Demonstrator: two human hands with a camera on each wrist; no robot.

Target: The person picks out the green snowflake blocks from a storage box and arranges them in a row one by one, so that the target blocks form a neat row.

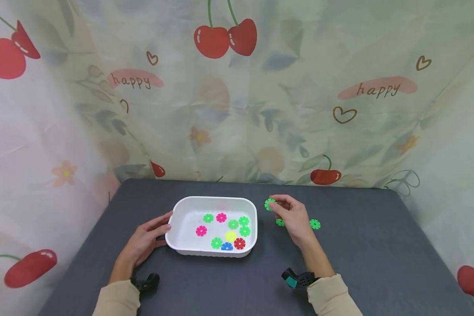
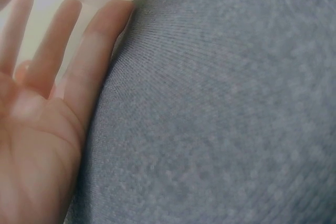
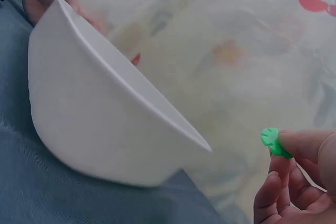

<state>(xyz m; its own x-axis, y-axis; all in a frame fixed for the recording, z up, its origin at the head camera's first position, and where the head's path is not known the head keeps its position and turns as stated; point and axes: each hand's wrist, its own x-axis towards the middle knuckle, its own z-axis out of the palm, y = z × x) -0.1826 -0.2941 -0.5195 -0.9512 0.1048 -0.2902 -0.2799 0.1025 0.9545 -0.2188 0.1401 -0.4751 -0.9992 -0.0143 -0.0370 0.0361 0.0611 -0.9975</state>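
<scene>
My right hand (image 1: 296, 219) pinches a green notched plastic disc (image 1: 268, 204) between thumb and fingers, just off the right side of a white tub (image 1: 193, 243). The same disc (image 3: 270, 137) shows edge-on in the right wrist view. At the tub's left end, my left hand (image 1: 144, 241) touches the wall with outstretched fingers; the left wrist view shows the fingers (image 2: 89, 66) against its pale side. Inside the tub lie several similar discs: green, pink (image 1: 201, 231), yellow (image 1: 231, 236), blue (image 1: 227, 246) and red (image 1: 239, 243).
Two more green discs lie on the dark table by my right hand: one (image 1: 279, 222) partly covered by the hand, the other (image 1: 315, 224) to its right. Printed curtains (image 1: 237, 109) surround the table's back and sides. A thin looped cord (image 1: 408, 182) lies by the back right corner.
</scene>
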